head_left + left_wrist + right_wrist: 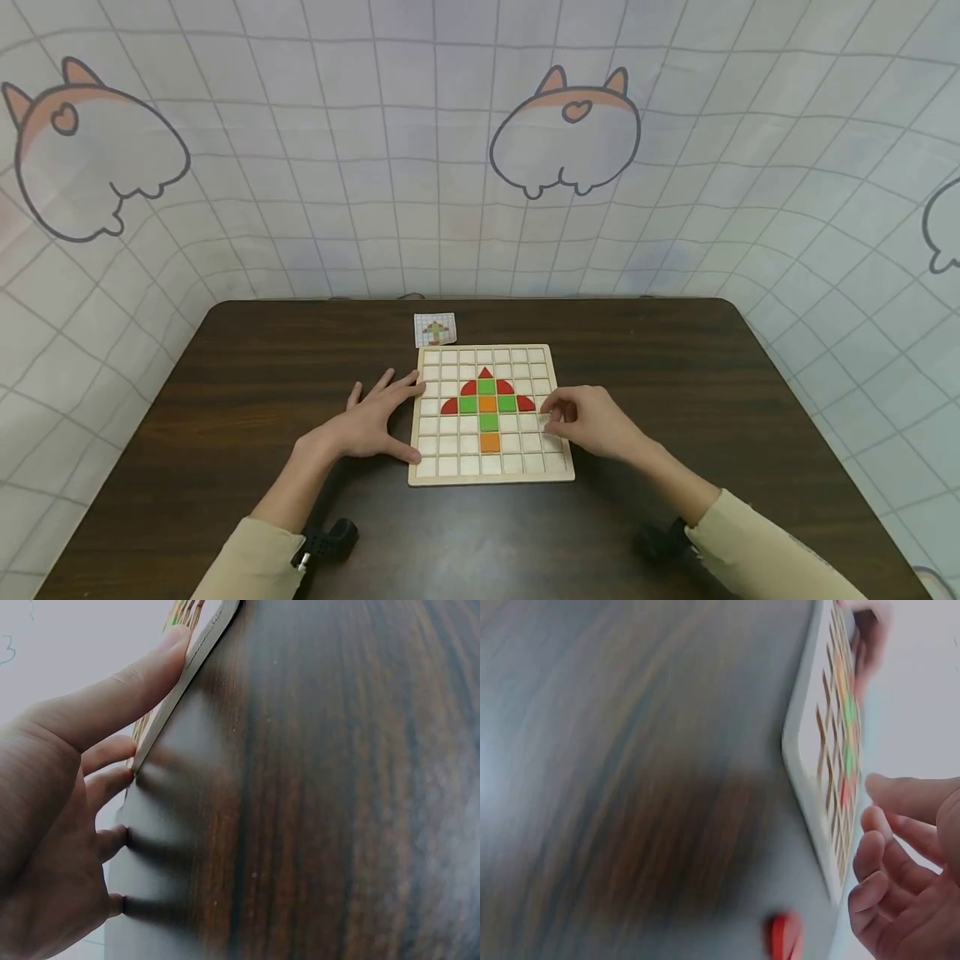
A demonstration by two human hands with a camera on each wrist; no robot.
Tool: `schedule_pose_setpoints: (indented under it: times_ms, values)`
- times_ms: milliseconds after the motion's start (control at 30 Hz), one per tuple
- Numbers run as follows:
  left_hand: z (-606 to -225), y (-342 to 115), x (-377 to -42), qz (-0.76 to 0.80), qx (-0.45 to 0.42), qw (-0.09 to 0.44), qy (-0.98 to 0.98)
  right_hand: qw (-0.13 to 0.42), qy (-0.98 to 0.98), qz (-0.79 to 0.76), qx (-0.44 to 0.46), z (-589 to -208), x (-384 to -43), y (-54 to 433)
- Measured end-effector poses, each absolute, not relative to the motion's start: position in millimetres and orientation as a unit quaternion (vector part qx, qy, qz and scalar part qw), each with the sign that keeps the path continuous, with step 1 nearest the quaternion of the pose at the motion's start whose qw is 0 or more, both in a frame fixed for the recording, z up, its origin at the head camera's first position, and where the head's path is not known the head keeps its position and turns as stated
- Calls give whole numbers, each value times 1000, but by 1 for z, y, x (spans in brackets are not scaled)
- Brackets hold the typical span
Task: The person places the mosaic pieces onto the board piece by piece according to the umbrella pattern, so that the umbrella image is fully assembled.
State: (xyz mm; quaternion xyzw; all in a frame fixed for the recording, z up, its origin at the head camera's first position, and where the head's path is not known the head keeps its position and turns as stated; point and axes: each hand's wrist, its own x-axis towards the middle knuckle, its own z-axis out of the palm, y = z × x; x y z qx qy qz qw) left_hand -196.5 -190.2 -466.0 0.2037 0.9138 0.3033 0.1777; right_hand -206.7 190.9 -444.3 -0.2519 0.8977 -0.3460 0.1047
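A square wooden grid board (450, 467) lies on the table, bearing a pattern of red, green and orange tiles. At its top is a red triangle tile (485, 372); green and orange square tiles run below, flanked by red curved tiles. My left hand (367, 425) is spread at the board's left side, thumb and a finger touching its edge, other fingertips on the table. Over the right edge hovers my right hand (592, 421), its fingers loosely bent. Nothing shows between thumb and fingers in the right wrist view. There, a red piece (784, 936) lies blurred on the table beside the board.
A small printed card (435, 330) with a similar coloured pattern lies just behind the board's back left corner. The dark wooden table (300, 333) meets a grid-patterned cloth (465, 233) at the back and sides. Black devices (330, 540) sit at both wrists.
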Motion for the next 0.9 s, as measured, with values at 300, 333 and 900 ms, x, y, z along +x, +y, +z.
schedule_pose_setpoints:
  times_ms: [300,333,900]
  values:
    - [-465,-190,-197,307,204,176,913,99,924,-313,-194,-440,-218,251]
    - [-465,-190,-197,306,203,178,913,101,926,-309,-191,-440,-219,255]
    - [-464,-192,-197,306,204,177,913,94,930,-285,-210,-450,-221,269]
